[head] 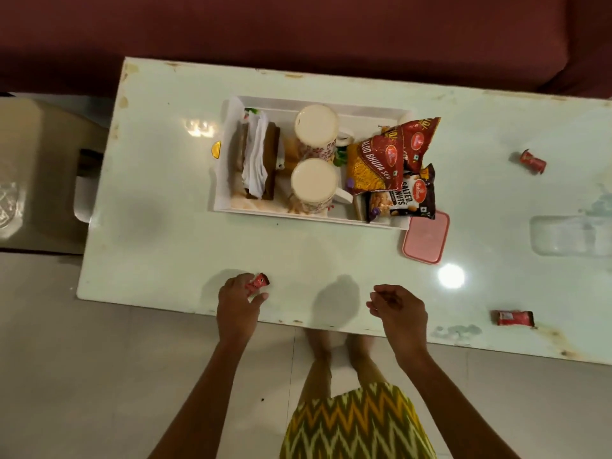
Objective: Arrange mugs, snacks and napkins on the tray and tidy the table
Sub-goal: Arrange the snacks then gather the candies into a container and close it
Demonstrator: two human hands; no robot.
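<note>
A white tray [298, 215] sits mid-table. It holds a brown napkin holder with white napkins [255, 154] at its left, two upside-down floral mugs [316, 127] [314, 182] in the middle, and snack packets [381, 160] [405, 197] at its right. My left hand [238, 301] is at the table's near edge, fingers closed on a small red wrapper [257, 282]. My right hand [395, 309] hovers over the near edge, fingers loosely curled and apart, holding nothing. Two more red wrappers lie on the table, one at far right [532, 161] and one at near right [516, 318].
A pink lid [426, 240] lies against the tray's near right corner. A clear container [563, 235] stands at the right. A maroon sofa [298, 28] runs behind the table. A beige stool [39, 173] stands at the left. My feet show below the near edge.
</note>
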